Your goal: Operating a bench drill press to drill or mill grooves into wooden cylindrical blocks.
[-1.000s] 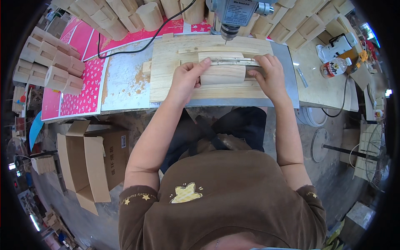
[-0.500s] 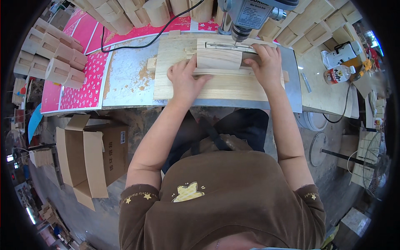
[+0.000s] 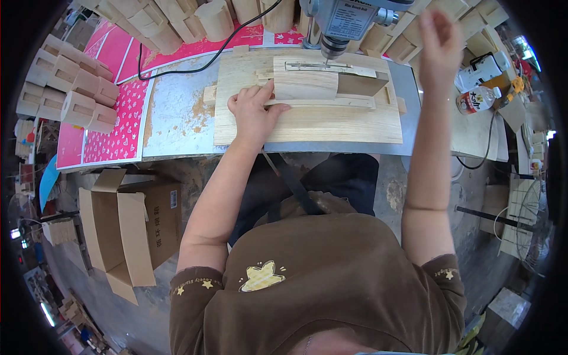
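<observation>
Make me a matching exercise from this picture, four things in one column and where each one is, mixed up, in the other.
1. left hand
2. right hand
3. cardboard box
4. plastic bottle

a. open, on the floor at the person's left
b. raised beside the drill press
c. lying at the bench's right end
d. pressing the wooden block on the board

Pairs: 1-d, 2-b, 3-a, 4-c

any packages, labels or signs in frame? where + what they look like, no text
Cardboard box: on the floor lower left, brown, flaps open, small white sticker on one side.
Plastic bottle: on the bench at right, lying down, red-and-white label.
Drill press plate: top centre on the machine head, pale rectangular label.
</observation>
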Demonstrator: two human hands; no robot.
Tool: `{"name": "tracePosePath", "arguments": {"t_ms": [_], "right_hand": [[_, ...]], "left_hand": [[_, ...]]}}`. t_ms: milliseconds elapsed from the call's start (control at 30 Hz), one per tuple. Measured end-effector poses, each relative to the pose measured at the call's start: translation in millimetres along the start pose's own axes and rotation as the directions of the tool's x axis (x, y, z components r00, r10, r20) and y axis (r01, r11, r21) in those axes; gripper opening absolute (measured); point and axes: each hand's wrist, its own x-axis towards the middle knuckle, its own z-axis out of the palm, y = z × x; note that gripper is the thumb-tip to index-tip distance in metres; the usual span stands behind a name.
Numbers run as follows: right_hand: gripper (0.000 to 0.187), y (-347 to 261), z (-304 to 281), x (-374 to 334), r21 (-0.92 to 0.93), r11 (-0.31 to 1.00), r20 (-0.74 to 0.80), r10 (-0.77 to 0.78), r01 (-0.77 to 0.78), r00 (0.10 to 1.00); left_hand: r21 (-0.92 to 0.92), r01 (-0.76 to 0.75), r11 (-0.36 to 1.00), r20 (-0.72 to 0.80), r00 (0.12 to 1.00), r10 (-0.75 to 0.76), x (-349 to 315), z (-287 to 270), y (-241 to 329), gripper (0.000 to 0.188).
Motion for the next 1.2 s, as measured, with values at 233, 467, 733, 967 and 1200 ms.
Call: {"name": "tracePosePath", "arguments": {"t_ms": [233, 467, 733, 967, 1200], "right_hand": [[0.034, -44.3, 24.5, 99.3, -0.111, 0.993, 0.371, 0.071, -0.032, 0.926], [0.03, -110.0, 6.7, 50.4, -0.563, 0.795, 0.253, -0.096, 0.228, 0.963], [0.016, -100.2, -9.7, -33.6, -0.456, 0.865, 0.259, -0.093, 0.207, 0.961], [0.02, -66.4, 4.3, -66.1, -0.357, 0.895, 0.114, -0.243, 0.268, 0.963], [0.022, -27.1, 19.4, -95.7, -0.281, 0.934, 0.063, -0.21, 0.219, 0.976]], "left_hand": [[0.031, -0.025, 0.999, 0.015, 1.0, 0.024, 2.6, 3.4, 2.2, 0.053], [0.052, -0.035, 0.998, 0.01, 0.999, 0.035, 1.8, 1.3, 0.9, 0.053], [0.062, -0.038, 0.997, 0.012, 0.999, 0.037, 2.3, 2.4, 1.7, 0.052], [0.05, -0.023, 0.999, 0.017, 1.0, 0.022, 1.2, 1.1, 0.6, 0.053], [0.016, -0.038, 0.999, 0.017, 0.999, 0.037, 3.8, 3.5, 3.2, 0.053]]}}
